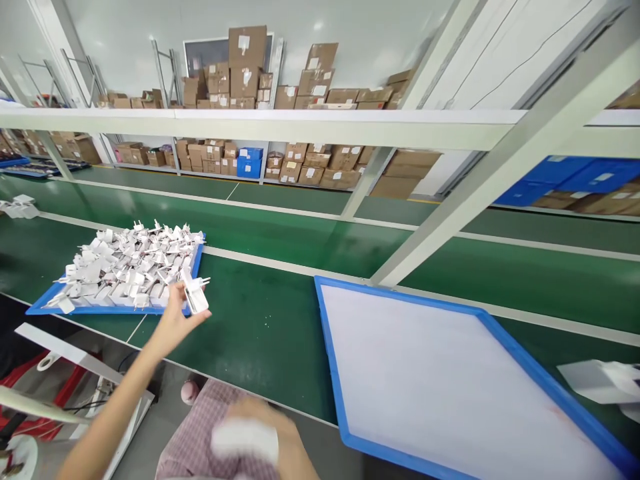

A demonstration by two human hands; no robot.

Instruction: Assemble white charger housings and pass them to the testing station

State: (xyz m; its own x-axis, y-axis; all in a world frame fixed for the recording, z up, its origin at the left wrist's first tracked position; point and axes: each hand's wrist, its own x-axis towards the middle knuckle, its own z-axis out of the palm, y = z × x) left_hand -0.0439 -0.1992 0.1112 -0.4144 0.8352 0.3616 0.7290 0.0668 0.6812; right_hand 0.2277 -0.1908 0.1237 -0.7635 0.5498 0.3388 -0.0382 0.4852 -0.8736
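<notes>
My left hand [176, 320] is closed on a white plug charger [196, 295]. Its two pins point to the right, and a flat face is turned toward me. Just behind it, a blue-rimmed tray [199, 261] holds a heap of similar white plug chargers [135, 263], some with pins up. Low in front of my lap, my right hand [287, 433] is smeared by motion. A blurred white shape [245, 440] lies against that hand; whether it is held or worn cannot be made out, and the fingers are not distinct.
To the right lies a large white board [425, 373] with a raised blue rim on the green bench [260, 287]. A slanting pale post [480, 180] rises behind it. White parts [600, 380] sit at the far right. Cardboard boxes [247, 50] fill shelves across the room.
</notes>
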